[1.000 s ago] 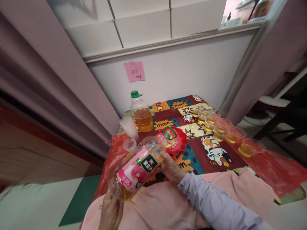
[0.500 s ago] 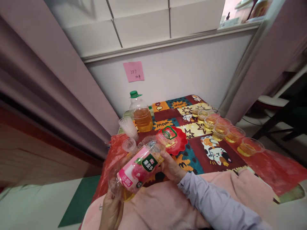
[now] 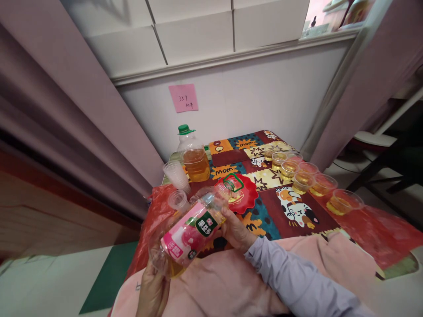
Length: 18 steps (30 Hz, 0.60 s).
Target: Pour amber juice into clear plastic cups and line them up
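A clear juice bottle with a pink label lies tilted in both hands, yellow liquid along its lower side. My left hand is closed around its base end. Near the shoulder, my right hand grips the bottle. Its neck, with a green handle ring, points away over a red scalloped dish. Whether any liquid is flowing from the mouth I cannot tell. Just left of the bottle stands a clear plastic cup.
A larger green-capped jug of amber liquid stands at the back left, beside a leaning stack of plastic cups. Several cups holding yellow liquid line the right side. The patterned table meets a white wall.
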Each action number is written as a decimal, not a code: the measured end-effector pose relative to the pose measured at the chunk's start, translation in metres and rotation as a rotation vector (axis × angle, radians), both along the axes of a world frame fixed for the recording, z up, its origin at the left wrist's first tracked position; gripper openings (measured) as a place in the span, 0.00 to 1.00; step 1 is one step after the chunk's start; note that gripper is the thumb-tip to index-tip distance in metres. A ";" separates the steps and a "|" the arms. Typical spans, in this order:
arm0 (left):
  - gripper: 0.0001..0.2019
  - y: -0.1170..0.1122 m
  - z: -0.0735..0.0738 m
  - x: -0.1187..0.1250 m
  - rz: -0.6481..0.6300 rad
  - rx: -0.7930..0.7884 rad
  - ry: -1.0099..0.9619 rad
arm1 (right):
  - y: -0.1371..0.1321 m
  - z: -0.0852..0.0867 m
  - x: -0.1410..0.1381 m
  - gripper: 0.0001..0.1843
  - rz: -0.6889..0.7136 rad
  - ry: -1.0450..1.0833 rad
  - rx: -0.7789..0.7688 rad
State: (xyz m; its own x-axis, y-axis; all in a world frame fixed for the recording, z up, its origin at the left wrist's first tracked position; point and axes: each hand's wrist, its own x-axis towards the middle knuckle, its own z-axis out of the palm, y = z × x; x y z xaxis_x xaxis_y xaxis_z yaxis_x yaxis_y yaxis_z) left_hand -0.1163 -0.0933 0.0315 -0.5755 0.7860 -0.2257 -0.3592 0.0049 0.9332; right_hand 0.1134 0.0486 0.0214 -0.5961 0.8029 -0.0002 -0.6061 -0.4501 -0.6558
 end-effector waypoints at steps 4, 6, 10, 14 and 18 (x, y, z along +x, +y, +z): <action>0.40 -0.002 -0.004 -0.003 0.007 0.012 -0.012 | 0.000 0.001 0.000 0.43 -0.002 -0.002 -0.007; 0.40 -0.002 -0.003 -0.002 0.007 0.011 -0.027 | 0.000 0.001 -0.001 0.44 0.001 -0.003 -0.012; 0.40 0.000 0.000 0.001 0.015 0.027 -0.038 | 0.000 0.000 -0.001 0.41 -0.006 0.008 -0.016; 0.41 0.002 0.002 0.004 0.019 0.031 -0.036 | 0.000 -0.001 0.000 0.40 0.004 0.013 -0.012; 0.42 0.001 0.002 0.003 0.024 0.014 -0.015 | 0.001 -0.002 0.000 0.41 0.009 0.011 -0.014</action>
